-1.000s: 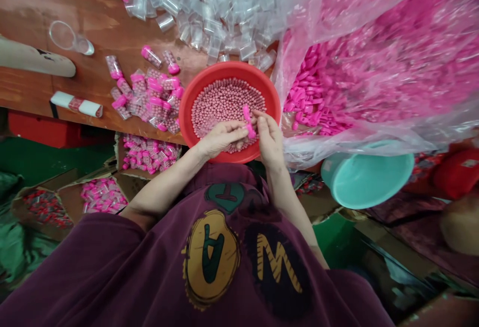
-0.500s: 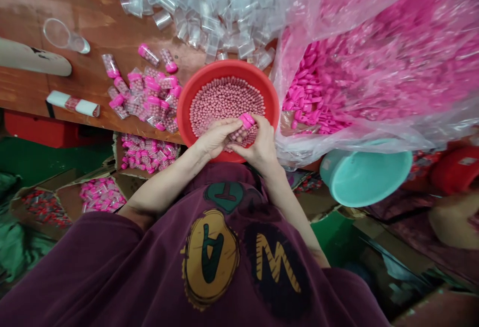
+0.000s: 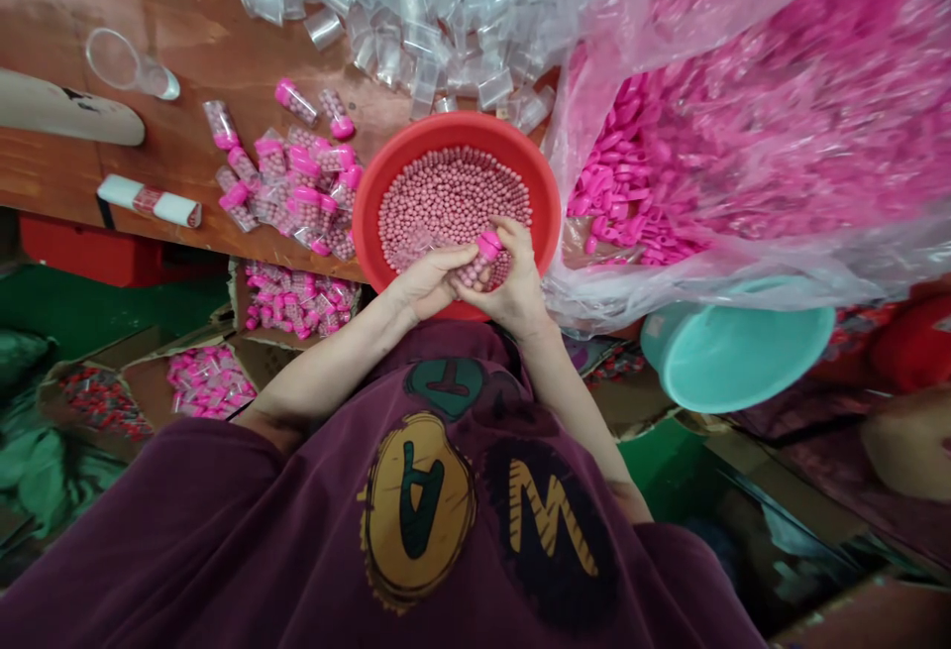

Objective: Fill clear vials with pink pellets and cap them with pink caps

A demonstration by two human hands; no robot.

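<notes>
Over the front of a red bowl (image 3: 369,218) full of pink beads (image 3: 453,193), my two hands meet at a small clear bottle (image 3: 475,274) with pink beads inside and a bright pink cap (image 3: 488,245) on its upper end. My left hand (image 3: 433,279) is closed, its thumb against the cap's left side. The bottle's body lies in the curve of my right hand (image 3: 518,284), thumb below and bent fingers at the far side. A clear plastic piece (image 3: 420,245) rests on the beads beside my left fingers.
Filled pink-capped bottles (image 3: 297,183) lie left of the bowl. Empty clear bottles (image 3: 408,15) are heaped behind. A plastic bag of pink caps (image 3: 624,183) is at right, above a turquoise basin (image 3: 747,357). A cardboard box (image 3: 238,302) of filled bottles stands below the table edge.
My right fingers have lifted off the top of the cap and curl beside it. More of the bottle's beaded body shows. The view has shifted slightly.
</notes>
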